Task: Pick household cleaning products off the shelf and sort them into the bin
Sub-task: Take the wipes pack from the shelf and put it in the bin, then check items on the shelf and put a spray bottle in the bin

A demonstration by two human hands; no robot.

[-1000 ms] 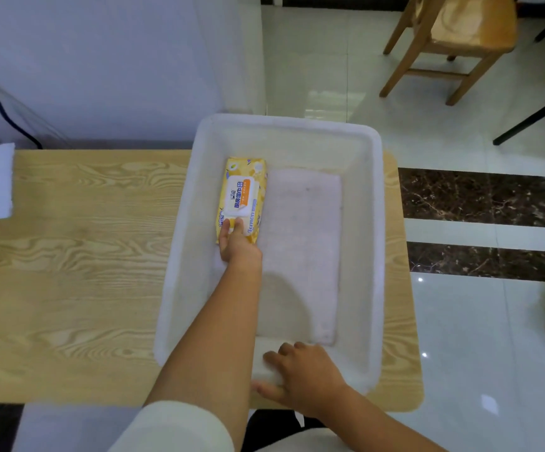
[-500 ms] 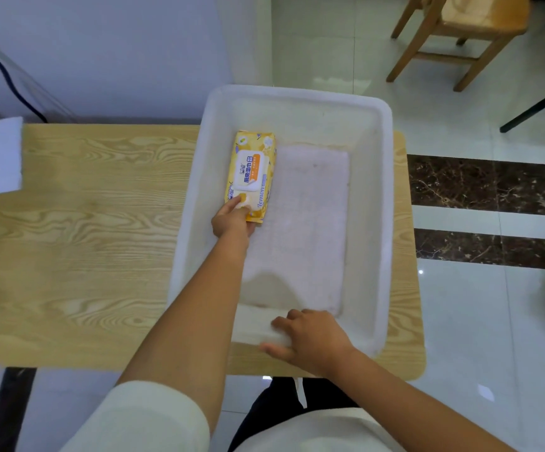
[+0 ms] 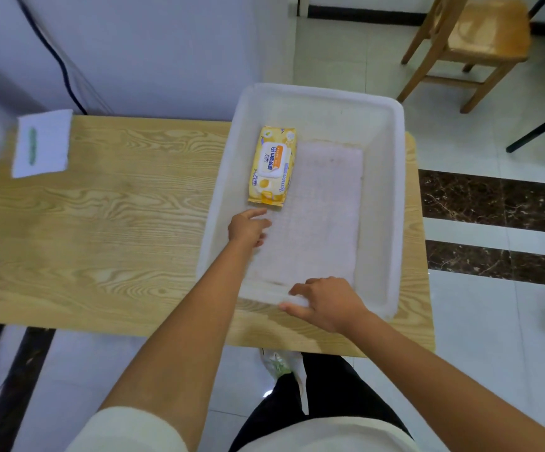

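Note:
A yellow pack of lemon wet wipes [image 3: 272, 165] lies flat inside the white plastic bin [image 3: 391, 190], against its left wall, beside a pale pink liner. My left hand [image 3: 248, 226] hovers inside the bin just below the pack, fingers loosely apart, holding nothing and not touching the pack. My right hand [image 3: 324, 303] grips the bin's near rim, thumb outside and fingers over the edge.
The bin stands on the right end of a light wooden table [image 3: 101, 223]. A white card with a green mark [image 3: 42, 143] lies at the table's far left corner. A wooden chair [image 3: 473, 44] stands on the tiled floor beyond the bin.
My left hand has let go of the wipes pack and drawn back toward me. The pack stays put in the bin. My right hand stays on the rim.

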